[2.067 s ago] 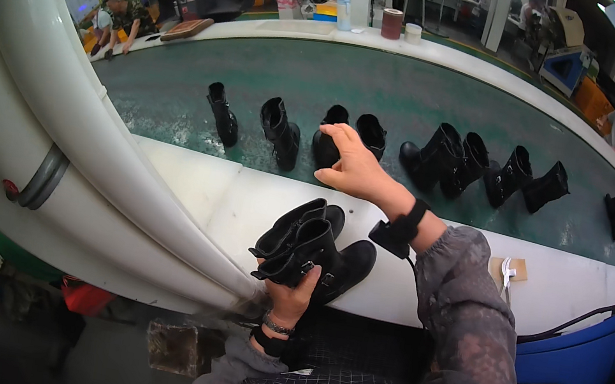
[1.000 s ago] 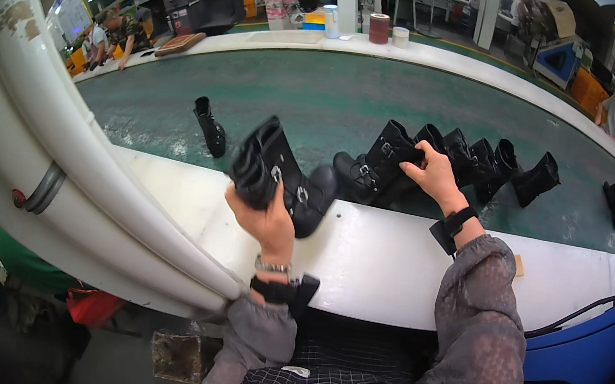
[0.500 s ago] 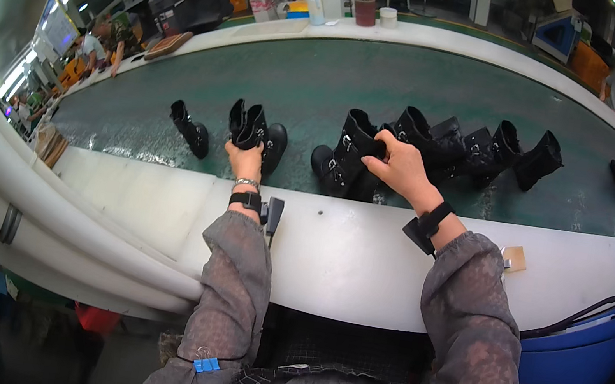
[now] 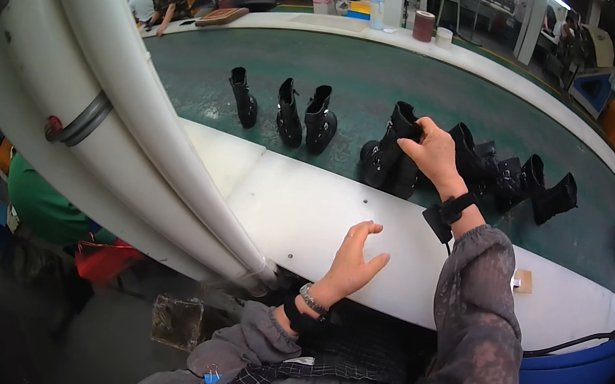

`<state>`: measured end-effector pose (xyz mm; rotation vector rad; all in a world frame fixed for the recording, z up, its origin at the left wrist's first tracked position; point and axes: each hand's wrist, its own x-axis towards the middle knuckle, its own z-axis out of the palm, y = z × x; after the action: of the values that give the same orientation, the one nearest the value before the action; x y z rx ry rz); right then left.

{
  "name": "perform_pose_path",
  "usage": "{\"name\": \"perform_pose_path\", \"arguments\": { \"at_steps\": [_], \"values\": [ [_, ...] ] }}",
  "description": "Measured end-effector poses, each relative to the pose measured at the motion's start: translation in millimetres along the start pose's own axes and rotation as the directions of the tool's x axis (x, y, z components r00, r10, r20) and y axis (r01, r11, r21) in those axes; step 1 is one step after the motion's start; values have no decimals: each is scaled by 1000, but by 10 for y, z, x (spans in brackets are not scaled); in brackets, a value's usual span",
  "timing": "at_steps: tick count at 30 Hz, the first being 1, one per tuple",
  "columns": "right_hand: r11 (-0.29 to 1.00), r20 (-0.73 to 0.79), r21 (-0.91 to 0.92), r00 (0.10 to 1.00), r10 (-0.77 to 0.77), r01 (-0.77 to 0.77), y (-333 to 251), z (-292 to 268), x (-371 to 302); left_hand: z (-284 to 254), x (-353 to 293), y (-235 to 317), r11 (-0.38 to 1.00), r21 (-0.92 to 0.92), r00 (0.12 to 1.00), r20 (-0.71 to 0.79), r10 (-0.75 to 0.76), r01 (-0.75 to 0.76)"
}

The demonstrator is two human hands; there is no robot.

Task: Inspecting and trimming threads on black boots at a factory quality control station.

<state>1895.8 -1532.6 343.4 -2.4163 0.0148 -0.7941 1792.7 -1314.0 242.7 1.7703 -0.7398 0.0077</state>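
Note:
My right hand (image 4: 435, 159) pinches the upper rim of a black buckled boot (image 4: 383, 155), which stands upright on the green belt (image 4: 357, 65). Another black boot (image 4: 406, 178) is partly hidden behind it, under my wrist. Over the white ledge (image 4: 322, 202) my left hand (image 4: 352, 265) hovers with fingers apart, holding nothing. Left of the gripped boot stand three black boots: a single boot (image 4: 243, 98) and a close pair, one boot (image 4: 289, 115) beside the other (image 4: 320, 121). Several more black boots (image 4: 509, 181) cluster to the right of my right hand.
Thick white pipes (image 4: 154, 108) rise along the left side. A dark red tub (image 4: 423, 26), a white tub (image 4: 444, 37) and a brown board (image 4: 222, 17) rest on the far ledge. A blue bin (image 4: 572, 378) sits at lower right. People work at far left and far right.
My left hand has let go of a boot at the left and drawn back toward my body. My right hand stays on its boot. The view has shifted.

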Motion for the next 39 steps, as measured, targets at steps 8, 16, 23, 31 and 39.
{"name": "perform_pose_path", "arguments": {
  "at_steps": [8,16,23,31,39],
  "values": [
    [988,-43,-41,988,-148,146,-994,-800,-784,-397,-408,153,998,16,995,-75,-62,64],
    [983,-131,115,983,-125,140,-1019,-793,-2127,-80,-386,245,987,131,993,-60,106,-98],
    [966,-409,217,885,224,-144,-883,-508,-2416,288,-112,77,945,320,935,-308,176,-73],
    [740,-82,505,829,553,-444,-425,-388,-2322,25,-161,101,989,-144,984,-164,-64,40],
    [63,149,957,667,730,-282,-395,-462,-2796,0,-544,144,250,-877,849,269,-454,411]
  ]
}}
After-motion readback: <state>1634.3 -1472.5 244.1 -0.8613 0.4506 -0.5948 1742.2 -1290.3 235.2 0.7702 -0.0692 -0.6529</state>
